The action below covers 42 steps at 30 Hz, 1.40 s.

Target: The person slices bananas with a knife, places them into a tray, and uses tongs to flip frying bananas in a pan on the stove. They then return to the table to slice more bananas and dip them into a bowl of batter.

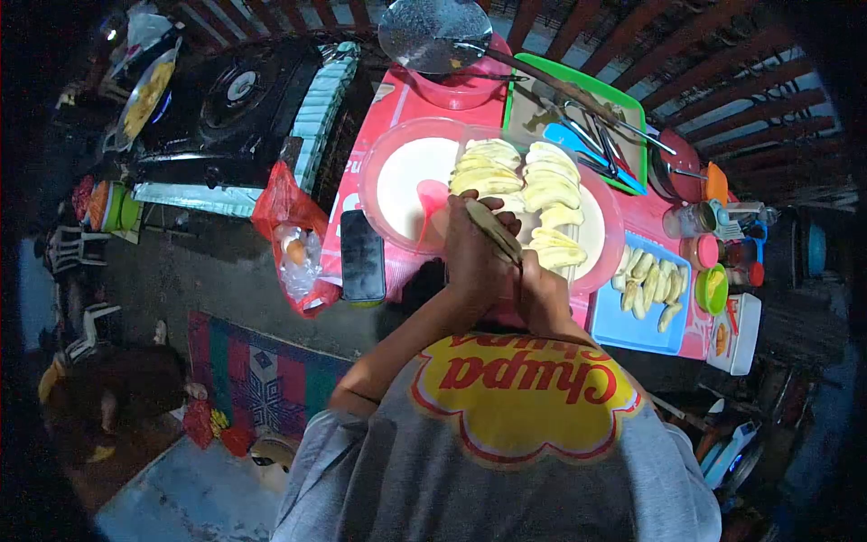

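My left hand (479,256) is closed around a peeled banana (493,228), held slanting above the table's front edge. Close against the banana's lower end is my right hand (545,291), fingers curled; what they grip is hidden. Just beyond them, fanned, sliced bananas (553,190) lie in rows on a clear tray set over a pink basin (617,242) of white batter. To the left stands another basin of batter (408,172) with a pink ladle (430,200) in it. Whole peeled bananas (652,282) rest in a blue tray (623,327) at the right.
A black phone (362,256) and a red plastic bag (287,212) lie at the table's left edge. Beyond is a stove (230,113) with a pan of food (147,99). Behind the basins are a wok (432,36) and a green tray (578,77) with utensils. Jars (694,219) stand right.
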### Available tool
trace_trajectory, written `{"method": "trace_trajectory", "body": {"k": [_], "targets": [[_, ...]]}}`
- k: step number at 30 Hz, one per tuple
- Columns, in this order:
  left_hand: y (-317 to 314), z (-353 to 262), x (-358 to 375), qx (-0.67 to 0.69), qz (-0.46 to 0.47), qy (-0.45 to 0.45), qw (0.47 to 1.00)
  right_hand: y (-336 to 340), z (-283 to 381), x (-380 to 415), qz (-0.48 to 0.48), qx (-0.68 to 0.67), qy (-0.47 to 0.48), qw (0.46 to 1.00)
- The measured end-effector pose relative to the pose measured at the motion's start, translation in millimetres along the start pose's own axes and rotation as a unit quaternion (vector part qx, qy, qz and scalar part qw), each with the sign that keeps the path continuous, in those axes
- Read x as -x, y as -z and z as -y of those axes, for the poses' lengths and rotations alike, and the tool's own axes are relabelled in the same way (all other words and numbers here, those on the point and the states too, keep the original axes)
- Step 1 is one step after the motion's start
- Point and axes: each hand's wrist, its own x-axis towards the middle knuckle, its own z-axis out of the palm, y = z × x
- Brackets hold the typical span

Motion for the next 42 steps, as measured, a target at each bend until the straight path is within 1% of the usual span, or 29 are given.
{"method": "trace_trajectory", "body": {"k": [2, 4, 5, 7, 8, 10, 13, 17, 20, 23, 25, 32, 35, 38, 40, 41, 42], "targets": [[2, 1, -4, 0.001, 0.003, -0.001, 1.000, -5, -4, -1, 0.013, 0.018, -0.002, 1.000], [4, 0, -6, -0.012, 0.012, -0.009, 1.000, -9, -1, -4, -0.002, 0.069, -0.017, 0.997], [4, 0, -6, -0.012, 0.012, -0.009, 1.000, -7, 2, -5, -0.002, 0.069, -0.017, 0.997], [3, -2, -5, 0.026, 0.014, -0.015, 0.999, 1, 8, -7, 0.024, 0.003, -0.019, 1.000], [2, -3, -4, 0.025, 0.015, -0.017, 0.999, 0, 7, -7, 0.023, 0.003, -0.018, 1.000], [1, -2, -2, 0.022, -0.012, -0.006, 1.000, -1, 4, -3, 0.005, 0.002, -0.006, 1.000], [5, -3, -5, 0.002, -0.010, 0.010, 1.000, 2, 10, -5, 0.008, -0.007, -0.013, 1.000], [4, -3, -5, -0.005, -0.003, -0.001, 1.000, 1, 14, -10, 0.010, 0.011, -0.021, 1.000], [4, -3, -6, 0.003, -0.008, -0.005, 1.000, 3, 15, -11, 0.034, -0.018, -0.044, 0.998], [5, -6, -7, 0.018, 0.002, -0.021, 1.000, 1, 13, -9, 0.017, -0.002, -0.016, 1.000], [6, -4, -7, 0.037, -0.002, 0.010, 0.999, 2, 11, -7, 0.021, 0.008, -0.009, 1.000], [8, -2, -9, 0.034, -0.001, 0.020, 0.999, -8, 9, -10, 0.010, 0.025, -0.025, 0.999], [6, -2, -8, 0.059, -0.012, 0.008, 0.998, 0, 14, -13, 0.037, 0.045, -0.037, 0.998], [7, -1, -10, 0.073, -0.019, 0.030, 0.997, 1, 13, -13, 0.042, 0.053, -0.031, 0.997], [7, 2, -14, 0.081, -0.038, 0.038, 0.995, -3, 5, -13, 0.010, 0.073, -0.007, 0.997], [9, 3, -16, 0.081, -0.038, 0.038, 0.995, -8, 2, -14, 0.010, 0.073, -0.008, 0.997], [13, 5, -18, 0.062, -0.035, 0.045, 0.996, -14, -3, -14, 0.005, 0.110, 0.002, 0.994]]}}
